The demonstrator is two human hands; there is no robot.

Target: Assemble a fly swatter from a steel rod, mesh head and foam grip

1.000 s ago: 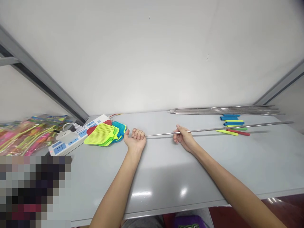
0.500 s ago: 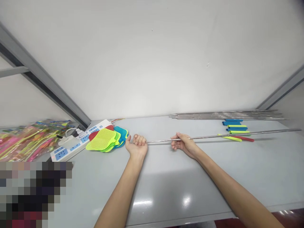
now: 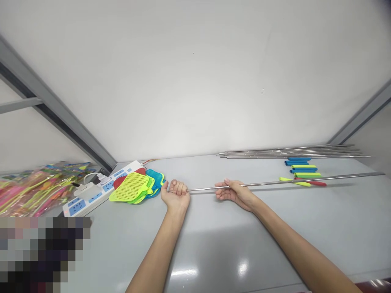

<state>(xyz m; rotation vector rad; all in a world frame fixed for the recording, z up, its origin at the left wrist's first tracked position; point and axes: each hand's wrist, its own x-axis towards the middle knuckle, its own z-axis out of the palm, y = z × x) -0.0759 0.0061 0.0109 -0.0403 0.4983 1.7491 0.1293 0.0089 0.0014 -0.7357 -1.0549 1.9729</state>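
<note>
**While held two-handed, rod overhangs sleeves**

The table (image 3: 259, 240) carries the steel rod (image 3: 275, 183), its long axis near level, tip pointing 3 o'clock, crossing the foam sleeves (image 3: 304, 169). A careless swing could strike them; a slack grip could drop it. Left hand (image 3: 175, 195) has fingers closed around the rod's near end, fly swatters (image 3: 131, 187) at 9 o'clock. Right hand (image 3: 235, 192) cradles it, fingers part open; grip unclear.

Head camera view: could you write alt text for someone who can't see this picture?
A person's left hand and right hand hold a long metal rod above a pale grey table. Bright plastic fly swatters and a power strip lie to the left; more metal rods and coloured grip sleeves lie to the right.
</note>
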